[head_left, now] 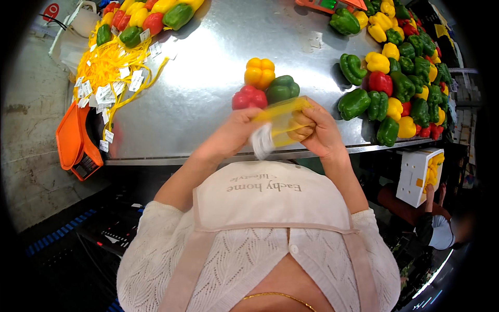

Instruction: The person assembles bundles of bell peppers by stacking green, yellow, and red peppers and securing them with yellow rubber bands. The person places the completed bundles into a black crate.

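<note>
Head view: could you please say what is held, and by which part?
A yellow net, held at opposite sides by the left hand and right hand.

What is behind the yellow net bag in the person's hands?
A yellow bell pepper, a red bell pepper and a green bell pepper, on the metal table. What the blurred net bag covers cannot be made out.

Steel tabletop (195, 78): passable left of center; three bell peppers (262, 82) block ahead, bell-pepper pile (404, 86) blocks right, yellow netting (101, 63) far left.
</note>
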